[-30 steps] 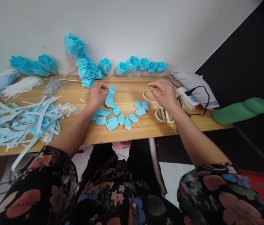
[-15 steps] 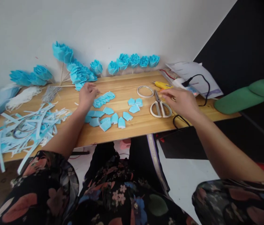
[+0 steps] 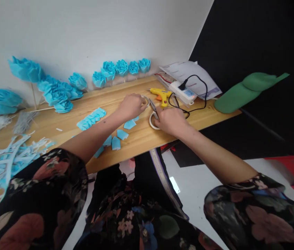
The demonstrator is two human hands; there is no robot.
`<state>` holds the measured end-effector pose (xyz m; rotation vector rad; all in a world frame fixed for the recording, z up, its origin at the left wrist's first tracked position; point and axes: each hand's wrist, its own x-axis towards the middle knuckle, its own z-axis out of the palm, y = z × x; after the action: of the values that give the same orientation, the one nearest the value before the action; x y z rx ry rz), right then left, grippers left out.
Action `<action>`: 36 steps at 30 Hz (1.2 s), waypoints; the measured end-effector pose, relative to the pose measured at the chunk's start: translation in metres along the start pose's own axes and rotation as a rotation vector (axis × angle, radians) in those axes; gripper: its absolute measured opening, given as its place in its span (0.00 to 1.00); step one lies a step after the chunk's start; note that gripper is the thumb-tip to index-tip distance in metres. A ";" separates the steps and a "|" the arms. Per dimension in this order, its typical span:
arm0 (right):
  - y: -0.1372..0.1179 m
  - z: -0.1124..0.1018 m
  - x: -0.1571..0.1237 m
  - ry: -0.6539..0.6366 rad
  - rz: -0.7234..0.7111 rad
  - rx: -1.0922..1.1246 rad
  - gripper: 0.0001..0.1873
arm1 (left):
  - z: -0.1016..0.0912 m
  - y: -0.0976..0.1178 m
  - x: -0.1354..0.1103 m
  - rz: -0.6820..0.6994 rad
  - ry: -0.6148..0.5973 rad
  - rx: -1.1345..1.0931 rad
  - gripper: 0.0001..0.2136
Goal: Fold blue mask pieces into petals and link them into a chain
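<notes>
My left hand (image 3: pixel 132 106) is curled over a thin white tape ring (image 3: pixel 146 100) on the wooden table (image 3: pixel 66 119), its fingertips closed on the ring's near side. Just to the right, my right hand (image 3: pixel 171 121) lies closed over the white handles of a pair of scissors (image 3: pixel 152 118). The blades point away toward the ring. Blue folded paper petals (image 3: pixel 116 142) lie under and beside my left forearm. A row of stacked petals (image 3: pixel 91 118) sits further left.
A yellow glue gun (image 3: pixel 161 94) rests behind the hands, its black cord running to a white power strip (image 3: pixel 184 91) on papers (image 3: pixel 188 71). Blue paper roses (image 3: pixel 122 67) line the wall. Cut blue strips (image 3: pixel 3 163) cover the left end. A green foam shape (image 3: pixel 243 92) overhangs the right edge.
The view has swung to the right. My left hand moved right from the petals to the tape ring. My right hand came down onto the scissors' handles.
</notes>
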<state>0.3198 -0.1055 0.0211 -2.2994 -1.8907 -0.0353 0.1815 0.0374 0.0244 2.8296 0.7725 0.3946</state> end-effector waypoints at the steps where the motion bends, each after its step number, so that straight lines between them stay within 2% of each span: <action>1: 0.008 0.003 0.002 0.073 0.011 0.107 0.16 | 0.007 0.000 0.008 -0.007 -0.031 0.012 0.08; 4: 0.034 -0.005 0.003 0.277 -0.042 0.456 0.17 | 0.018 -0.007 0.020 -0.031 -0.070 -0.005 0.08; 6: 0.046 -0.020 -0.003 0.259 0.002 0.721 0.21 | 0.017 -0.015 0.024 -0.091 -0.058 -0.034 0.10; 8: 0.050 -0.038 -0.015 0.165 0.019 1.080 0.24 | 0.015 -0.023 0.025 -0.147 -0.049 -0.043 0.14; 10: 0.047 -0.049 -0.030 0.015 0.025 1.410 0.26 | 0.013 -0.029 0.025 -0.158 -0.072 -0.034 0.14; 12: 0.039 -0.050 -0.044 -0.124 0.041 1.617 0.29 | 0.014 -0.031 0.026 -0.137 -0.099 -0.020 0.09; 14: 0.030 -0.042 -0.054 -0.217 0.071 1.726 0.36 | 0.016 -0.030 0.027 -0.101 -0.105 -0.011 0.06; 16: 0.023 -0.032 -0.060 -0.226 0.096 1.801 0.41 | 0.016 -0.027 0.027 -0.065 -0.107 -0.016 0.06; 19: 0.017 -0.023 -0.069 -0.166 0.102 1.852 0.41 | 0.006 -0.020 0.022 -0.095 -0.100 -0.124 0.07; 22: 0.017 -0.024 -0.081 -0.132 0.065 1.833 0.39 | -0.017 -0.009 0.003 -0.191 -0.027 -0.459 0.04; 25: 0.016 -0.028 -0.092 -0.134 0.017 1.812 0.38 | -0.045 0.006 -0.029 -0.121 0.039 -0.891 0.03; 28: 0.010 -0.029 -0.098 -0.173 -0.016 1.799 0.40 | -0.061 0.017 -0.063 -0.117 0.029 -1.101 0.07; 32: -0.003 -0.023 -0.098 -0.259 -0.128 1.762 0.44 | -0.062 0.013 -0.094 -0.180 0.050 -1.207 0.09; 36: -0.016 -0.018 -0.099 -0.352 -0.298 1.678 0.45 | -0.060 0.004 -0.110 -0.274 0.114 -1.361 0.08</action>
<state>0.2863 -0.2014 0.0281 -0.8497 -1.2710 1.3591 0.0742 -0.0166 0.0594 1.4285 0.5439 0.6837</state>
